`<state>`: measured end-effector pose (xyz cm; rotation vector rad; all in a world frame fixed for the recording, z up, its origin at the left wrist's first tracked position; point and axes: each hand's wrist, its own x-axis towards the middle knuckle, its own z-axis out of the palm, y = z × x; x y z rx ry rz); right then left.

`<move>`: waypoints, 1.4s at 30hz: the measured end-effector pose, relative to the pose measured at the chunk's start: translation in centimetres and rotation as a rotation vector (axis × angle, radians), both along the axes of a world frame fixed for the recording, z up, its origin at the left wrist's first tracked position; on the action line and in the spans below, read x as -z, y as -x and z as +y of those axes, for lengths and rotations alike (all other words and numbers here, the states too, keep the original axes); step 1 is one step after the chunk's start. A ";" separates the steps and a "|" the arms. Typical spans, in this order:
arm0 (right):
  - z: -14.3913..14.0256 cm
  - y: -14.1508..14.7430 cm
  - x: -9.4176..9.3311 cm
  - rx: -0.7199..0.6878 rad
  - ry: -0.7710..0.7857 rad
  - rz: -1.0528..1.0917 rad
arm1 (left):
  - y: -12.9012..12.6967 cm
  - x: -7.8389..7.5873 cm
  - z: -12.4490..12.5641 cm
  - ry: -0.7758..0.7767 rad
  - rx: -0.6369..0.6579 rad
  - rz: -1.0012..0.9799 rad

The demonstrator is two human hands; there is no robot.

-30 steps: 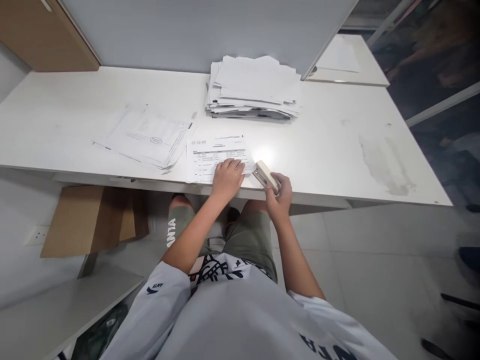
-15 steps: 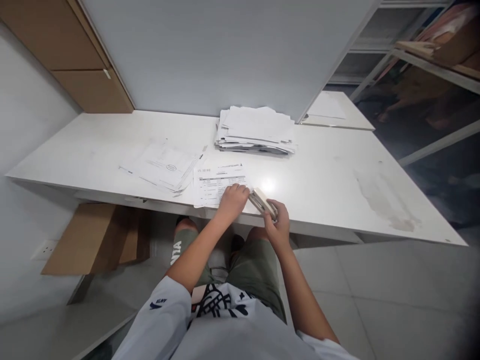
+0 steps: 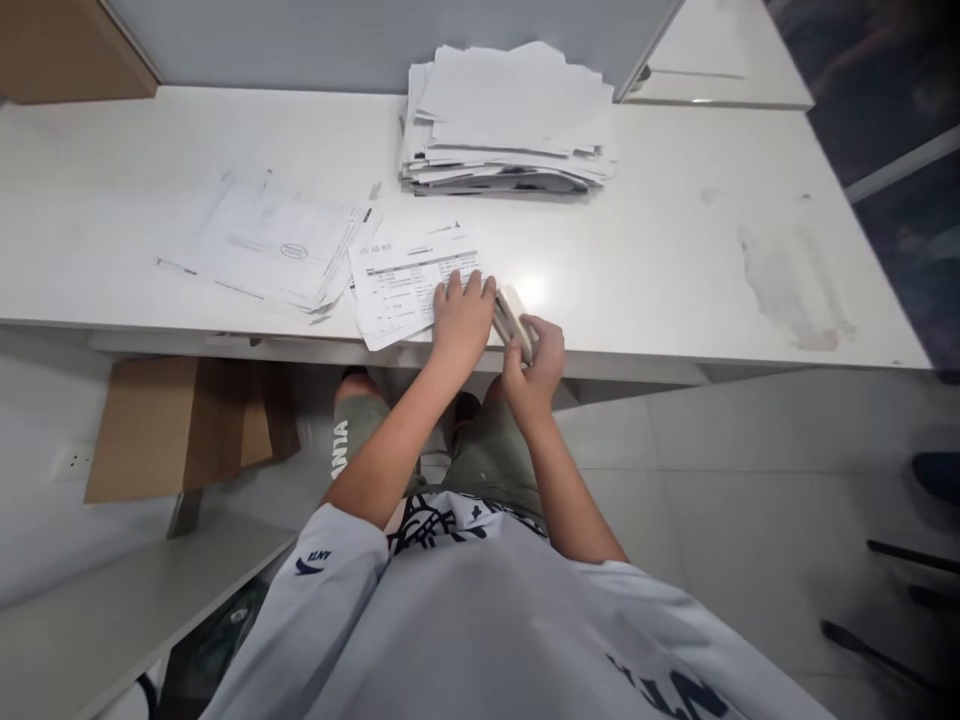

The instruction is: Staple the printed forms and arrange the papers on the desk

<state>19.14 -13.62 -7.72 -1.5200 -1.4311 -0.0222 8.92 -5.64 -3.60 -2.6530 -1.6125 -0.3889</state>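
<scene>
My left hand [image 3: 462, 318] lies on a printed sheet [image 3: 394, 292] near the front edge of the white desk, its fingers stretched out and slightly apart. The sheet is turned at a slant, and a second paper edge shows beneath it. In my right hand [image 3: 537, 366] is a cream-coloured stapler [image 3: 513, 308], gripped at its near end between thumb and fingers. The stapler's far end points away from me, close beside my left fingertips. Whether its jaw touches the sheet, I cannot tell.
A spread of loose papers [image 3: 262, 240] lies left of the sheet. Toward the back, a thick paper stack [image 3: 517, 105] sits against the grey partition [image 3: 300, 45]. A worn patch [image 3: 787, 290] marks the desk's right side. Underneath at left stands an open cardboard box [image 3: 150, 425].
My view has tipped down and closer to the desk. The fingers of my left hand have spread, and the printed sheet has turned a little. The stapler stays in my right hand.
</scene>
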 end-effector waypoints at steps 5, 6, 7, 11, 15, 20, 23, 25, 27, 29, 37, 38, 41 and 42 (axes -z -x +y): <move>0.3 0.6 0.0 0.031 0.015 -0.089 | 1.6 -0.1 0.1 -0.029 0.139 -0.024; 0.4 0.6 0.0 0.027 0.019 -0.093 | 1.9 0.0 0.1 -0.034 0.153 -0.039; 0.4 0.6 0.1 0.021 0.024 -0.094 | 2.2 0.1 0.2 -0.038 0.165 -0.056; 0.7 0.4 0.4 0.017 0.033 -0.096 | 2.7 0.3 0.1 -0.021 0.210 -0.085; 0.8 0.4 0.8 0.022 0.009 -0.112 | 3.2 0.1 -0.3 -0.013 0.272 -0.090; 0.7 0.5 1.1 0.034 -0.002 -0.133 | 4.8 -0.4 -0.7 -0.126 0.240 -0.060; 0.8 0.6 1.1 0.021 -0.018 -0.140 | 5.6 -0.5 -0.9 -0.090 0.161 -0.013; 0.8 0.6 1.1 0.014 -0.032 -0.142 | 6.0 -0.4 -1.0 -0.082 0.184 0.017; 0.9 0.6 1.0 0.013 -0.033 -0.137 | 6.3 -0.1 -1.1 -0.116 0.234 0.035; 0.9 0.6 0.9 0.011 -0.017 -0.134 | 6.8 0.4 -1.2 -0.167 0.300 0.048; 0.7 0.9 0.9 0.043 -0.045 -0.142 | 8.6 1.2 -0.8 -0.335 0.489 0.087; 0.7 0.9 0.9 0.040 -0.048 -0.138 | 8.5 1.0 -0.7 -0.324 0.500 0.097; 0.7 0.5 0.6 0.004 -0.027 -0.112 | 7.8 0.4 -0.4 -0.235 0.464 0.098; 0.6 0.3 0.5 -0.006 -0.010 -0.101 | 7.3 0.2 -0.3 -0.194 0.441 0.092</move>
